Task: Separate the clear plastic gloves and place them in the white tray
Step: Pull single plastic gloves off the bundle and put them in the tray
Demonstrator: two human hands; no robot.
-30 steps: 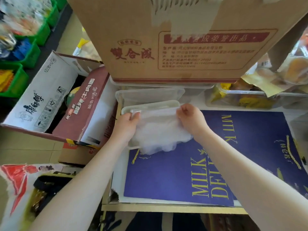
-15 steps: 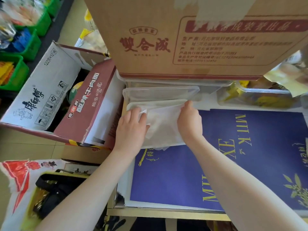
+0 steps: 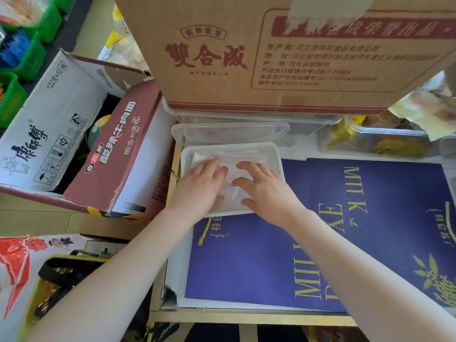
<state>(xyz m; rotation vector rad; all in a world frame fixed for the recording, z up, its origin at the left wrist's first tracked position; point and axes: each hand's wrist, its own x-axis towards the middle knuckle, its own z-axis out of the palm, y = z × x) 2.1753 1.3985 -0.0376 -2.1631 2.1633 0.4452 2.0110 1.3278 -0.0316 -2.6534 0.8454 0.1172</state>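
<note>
Both hands lie flat, palms down, inside the white tray (image 3: 276, 154), pressing on the clear plastic gloves (image 3: 230, 180) that fill it. The left hand (image 3: 202, 186) has its fingers straight and close together, spread over the left half of the glove pile; the right hand (image 3: 264, 191), with a thin ring on one finger, has its fingers fanned a little and covers the right half. Neither hand curls round anything. The gloves show as a crumpled, filmy layer in the gap between the two hands and just beyond the fingertips, toward the tray's far rim.

The tray sits on the worktop with its near edge overlapping the blue printed sheet (image 3: 259, 262) that lies under both wrists and forearms. Just past the fingertips, touching the tray's far side, stands a clear plastic container (image 3: 229, 132), and above that a large brown cardboard box (image 3: 246, 58). Left of the left hand, off the worktop, is an open maroon-and-white carton (image 3: 116, 149).
</note>
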